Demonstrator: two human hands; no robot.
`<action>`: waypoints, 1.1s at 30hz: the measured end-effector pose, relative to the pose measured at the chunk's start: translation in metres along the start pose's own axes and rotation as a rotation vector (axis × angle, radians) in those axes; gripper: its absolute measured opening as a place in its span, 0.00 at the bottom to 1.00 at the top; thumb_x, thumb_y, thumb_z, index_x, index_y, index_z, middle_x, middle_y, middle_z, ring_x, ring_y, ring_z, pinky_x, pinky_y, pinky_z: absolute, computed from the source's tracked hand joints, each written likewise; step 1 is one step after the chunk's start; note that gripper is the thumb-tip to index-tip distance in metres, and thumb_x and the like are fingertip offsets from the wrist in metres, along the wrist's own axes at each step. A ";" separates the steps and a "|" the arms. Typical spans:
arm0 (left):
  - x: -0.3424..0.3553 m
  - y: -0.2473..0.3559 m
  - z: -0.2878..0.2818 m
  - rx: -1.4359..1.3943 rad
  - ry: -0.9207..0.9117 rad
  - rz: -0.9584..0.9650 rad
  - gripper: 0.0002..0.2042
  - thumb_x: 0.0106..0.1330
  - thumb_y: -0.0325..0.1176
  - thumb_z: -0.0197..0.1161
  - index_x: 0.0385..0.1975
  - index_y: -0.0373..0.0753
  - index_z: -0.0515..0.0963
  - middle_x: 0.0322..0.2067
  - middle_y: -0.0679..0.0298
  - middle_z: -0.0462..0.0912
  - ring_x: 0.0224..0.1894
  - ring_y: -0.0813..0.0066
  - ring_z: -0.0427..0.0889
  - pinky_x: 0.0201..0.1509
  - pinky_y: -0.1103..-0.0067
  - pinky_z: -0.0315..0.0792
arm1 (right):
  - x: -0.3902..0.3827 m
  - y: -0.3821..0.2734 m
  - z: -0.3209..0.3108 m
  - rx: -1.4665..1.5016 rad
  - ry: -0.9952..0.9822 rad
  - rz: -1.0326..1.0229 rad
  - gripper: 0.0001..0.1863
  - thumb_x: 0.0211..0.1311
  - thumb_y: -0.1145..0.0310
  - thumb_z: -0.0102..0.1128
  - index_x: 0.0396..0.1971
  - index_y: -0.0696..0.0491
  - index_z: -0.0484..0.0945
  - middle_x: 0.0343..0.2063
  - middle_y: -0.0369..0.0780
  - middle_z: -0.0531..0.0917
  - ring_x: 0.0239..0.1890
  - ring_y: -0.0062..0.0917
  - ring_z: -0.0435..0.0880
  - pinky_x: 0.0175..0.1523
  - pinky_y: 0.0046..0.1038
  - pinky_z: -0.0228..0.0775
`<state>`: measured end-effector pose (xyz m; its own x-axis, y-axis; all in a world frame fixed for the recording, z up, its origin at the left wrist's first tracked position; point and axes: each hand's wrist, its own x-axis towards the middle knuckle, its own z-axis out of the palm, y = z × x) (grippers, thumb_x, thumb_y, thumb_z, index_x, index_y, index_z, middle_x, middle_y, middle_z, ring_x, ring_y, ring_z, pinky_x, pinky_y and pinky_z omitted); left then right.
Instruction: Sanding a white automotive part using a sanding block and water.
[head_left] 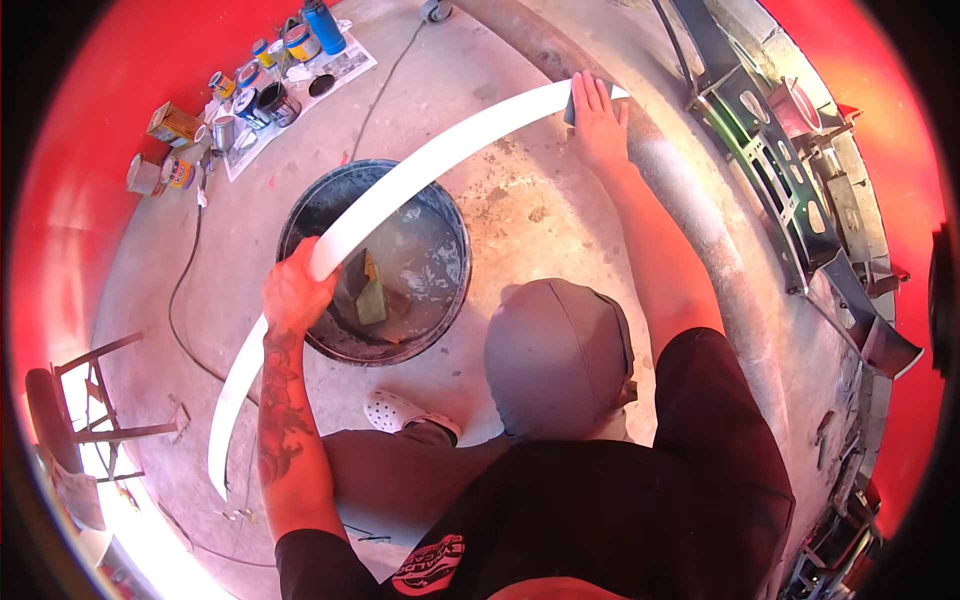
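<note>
A long, curved white trim strip (440,160) arches from the lower left to the upper right, passing over a dark round tub (463,265). My left hand (298,287) is wrapped around it at the tub's left edge. Near the far right end, my right hand (600,125) presses down with long, straight fingers on a dark grey piece of sandpaper (571,108) against the strip. The underside of that grip is hidden. Cloudy water fills the tub's bottom, and a greenish sponge-like piece (371,302) lies in it.
Paint cans (300,42) and a blue bottle (323,27) stand on paper at the upper left. A cord (176,290) runs over the floor. At left is a metal-framed stool (95,400); at right, a dark metal frame (770,160). My grey-clad knee (558,358) rises beside the tub.
</note>
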<state>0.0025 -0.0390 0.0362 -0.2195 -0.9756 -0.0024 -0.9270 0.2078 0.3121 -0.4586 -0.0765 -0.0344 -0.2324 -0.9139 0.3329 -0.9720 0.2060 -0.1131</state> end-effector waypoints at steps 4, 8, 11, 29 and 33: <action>0.003 -0.003 0.003 0.028 -0.018 -0.003 0.18 0.61 0.44 0.69 0.50 0.49 0.80 0.38 0.51 0.88 0.44 0.44 0.85 0.48 0.56 0.78 | -0.022 -0.063 0.009 0.016 0.065 -0.265 0.39 0.61 0.74 0.55 0.75 0.52 0.57 0.77 0.41 0.57 0.78 0.37 0.56 0.77 0.56 0.47; -0.004 -0.015 0.000 -0.025 0.009 0.005 0.17 0.62 0.44 0.69 0.49 0.49 0.80 0.38 0.51 0.88 0.44 0.43 0.85 0.48 0.56 0.78 | -0.022 -0.067 -0.005 0.001 0.030 -0.298 0.39 0.62 0.73 0.56 0.74 0.49 0.58 0.76 0.39 0.59 0.77 0.34 0.57 0.77 0.53 0.49; 0.005 0.003 0.000 -0.045 0.005 0.029 0.15 0.62 0.42 0.69 0.48 0.48 0.80 0.37 0.51 0.88 0.43 0.43 0.85 0.48 0.56 0.78 | 0.013 0.041 0.018 -0.099 0.129 0.038 0.39 0.61 0.71 0.61 0.74 0.47 0.59 0.75 0.38 0.60 0.76 0.34 0.60 0.74 0.52 0.54; 0.007 -0.004 -0.002 -0.035 -0.071 -0.023 0.13 0.63 0.40 0.67 0.45 0.49 0.80 0.36 0.52 0.87 0.41 0.43 0.84 0.45 0.56 0.77 | -0.045 -0.087 -0.022 0.041 0.086 -0.446 0.33 0.57 0.72 0.58 0.67 0.48 0.71 0.66 0.41 0.75 0.68 0.36 0.71 0.74 0.49 0.55; 0.003 -0.011 -0.004 -0.060 -0.087 -0.048 0.14 0.63 0.39 0.68 0.47 0.48 0.80 0.37 0.51 0.87 0.43 0.44 0.84 0.47 0.57 0.77 | -0.049 -0.103 -0.029 0.158 0.063 -0.766 0.34 0.53 0.75 0.59 0.65 0.47 0.73 0.66 0.35 0.75 0.69 0.32 0.71 0.76 0.47 0.54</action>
<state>0.0130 -0.0444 0.0361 -0.2032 -0.9740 -0.1001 -0.9177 0.1538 0.3664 -0.3480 -0.0425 -0.0120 0.4943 -0.7588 0.4242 -0.8472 -0.5299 0.0392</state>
